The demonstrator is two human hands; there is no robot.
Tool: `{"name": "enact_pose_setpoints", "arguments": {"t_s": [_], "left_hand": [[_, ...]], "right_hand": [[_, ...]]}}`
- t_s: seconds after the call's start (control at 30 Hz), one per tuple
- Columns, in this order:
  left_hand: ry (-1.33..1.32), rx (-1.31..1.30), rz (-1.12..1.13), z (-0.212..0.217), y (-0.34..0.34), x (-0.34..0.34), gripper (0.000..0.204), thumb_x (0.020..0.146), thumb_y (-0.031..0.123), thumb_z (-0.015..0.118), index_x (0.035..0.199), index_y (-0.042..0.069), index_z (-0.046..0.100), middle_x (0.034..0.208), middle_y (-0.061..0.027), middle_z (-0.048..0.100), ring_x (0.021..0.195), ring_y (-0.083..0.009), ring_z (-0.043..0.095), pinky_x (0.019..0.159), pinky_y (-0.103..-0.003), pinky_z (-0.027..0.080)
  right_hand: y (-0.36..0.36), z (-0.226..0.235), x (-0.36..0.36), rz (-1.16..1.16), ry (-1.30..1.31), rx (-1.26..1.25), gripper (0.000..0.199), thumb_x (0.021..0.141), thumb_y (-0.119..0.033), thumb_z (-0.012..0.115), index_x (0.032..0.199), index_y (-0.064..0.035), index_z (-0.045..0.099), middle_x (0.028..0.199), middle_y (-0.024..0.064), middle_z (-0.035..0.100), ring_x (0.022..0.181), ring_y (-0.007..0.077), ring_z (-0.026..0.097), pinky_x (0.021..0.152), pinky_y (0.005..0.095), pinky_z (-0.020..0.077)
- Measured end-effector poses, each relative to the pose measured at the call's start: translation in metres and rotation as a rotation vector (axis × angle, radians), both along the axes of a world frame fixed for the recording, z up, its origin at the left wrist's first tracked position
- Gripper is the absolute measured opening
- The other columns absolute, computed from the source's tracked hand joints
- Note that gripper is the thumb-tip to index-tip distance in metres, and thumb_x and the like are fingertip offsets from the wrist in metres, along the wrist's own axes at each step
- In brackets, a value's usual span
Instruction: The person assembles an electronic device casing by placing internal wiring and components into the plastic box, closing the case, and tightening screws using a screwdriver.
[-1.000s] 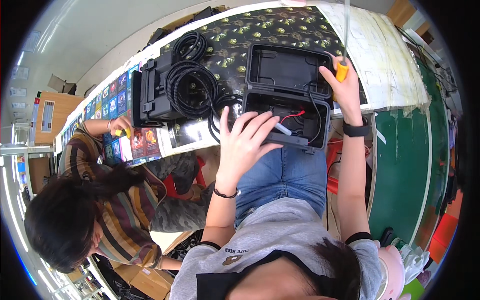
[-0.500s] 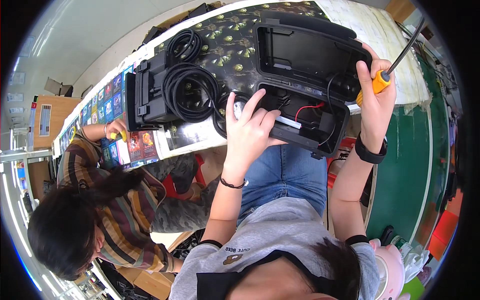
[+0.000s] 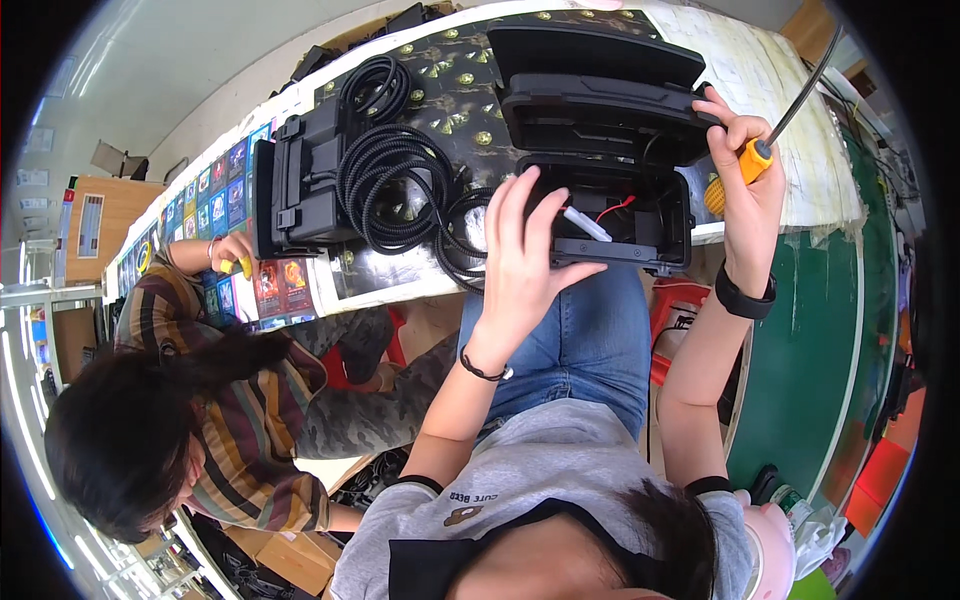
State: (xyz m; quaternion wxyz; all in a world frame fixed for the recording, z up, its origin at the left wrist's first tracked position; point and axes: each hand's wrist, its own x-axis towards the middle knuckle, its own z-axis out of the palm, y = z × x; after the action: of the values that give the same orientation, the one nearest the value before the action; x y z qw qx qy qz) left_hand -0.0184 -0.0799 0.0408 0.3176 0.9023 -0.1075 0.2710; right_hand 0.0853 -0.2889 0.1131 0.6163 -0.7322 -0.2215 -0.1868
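A black plastic case (image 3: 610,140) lies open at the table's near edge, with red and white wires showing inside. My left hand (image 3: 525,255) rests flat on its left front rim, fingers spread and holding nothing. My right hand (image 3: 745,185) grips the orange handle of a screwdriver (image 3: 765,150) by the case's right side; the shaft points up and to the right. Coiled black cable (image 3: 390,185) lies left of the case, beside a second black box (image 3: 300,195).
A person in a striped top sits at my left, one hand (image 3: 232,255) on the table's edge with a small yellow thing. The table carries a dark patterned cloth (image 3: 450,95), coloured cards (image 3: 215,175) and a pale sheet (image 3: 760,80). A green board (image 3: 815,340) stands to the right.
The case now sits nearer to me and further right in view. My right hand with the screwdriver has moved to the case's right side, and my left hand has come down on its front rim.
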Motion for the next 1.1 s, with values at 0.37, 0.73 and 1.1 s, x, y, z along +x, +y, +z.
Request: {"name": "enact_pose_setpoints", "arguments": {"t_s": [0.37,0.73,1.1], "left_hand": [[-0.116,-0.122,0.078,-0.022,0.006,-0.011,0.055,0.056,0.024,0.091,0.097,0.003,0.061,0.143,-0.0221,0.039,0.128,-0.0397,0.046,0.103,-0.046,0.042],[-0.062,-0.268,0.059,-0.027,0.005,-0.014,0.083,0.058,0.020,0.091,0.126,0.004,0.047,0.143,-0.0215,0.038,0.129,-0.0387,0.044,0.100,-0.044,0.045],[-0.020,-0.846,0.003,-0.021,-0.011,0.008,0.098,0.070,0.006,0.085,0.144,0.001,0.020,0.154,-0.0217,0.022,0.138,-0.0341,0.035,0.112,-0.044,0.038]], "right_hand": [[-0.001,-0.006,0.001,0.002,-0.032,0.013,0.015,0.093,-0.007,0.064,0.089,-0.0098,0.050,0.107,0.0131,0.067,0.126,0.0307,0.054,0.111,0.0417,0.0335],[-0.006,-0.012,0.003,0.028,-0.037,0.030,0.012,0.094,-0.010,0.064,0.092,-0.0095,0.052,0.113,0.0168,0.068,0.129,0.0311,0.051,0.111,0.0408,0.0334],[-0.014,-0.013,0.006,0.208,0.100,0.029,0.016,0.098,-0.012,0.056,0.113,-0.0068,0.051,0.109,0.0151,0.070,0.133,0.0274,0.046,0.112,0.0418,0.0286]]}}
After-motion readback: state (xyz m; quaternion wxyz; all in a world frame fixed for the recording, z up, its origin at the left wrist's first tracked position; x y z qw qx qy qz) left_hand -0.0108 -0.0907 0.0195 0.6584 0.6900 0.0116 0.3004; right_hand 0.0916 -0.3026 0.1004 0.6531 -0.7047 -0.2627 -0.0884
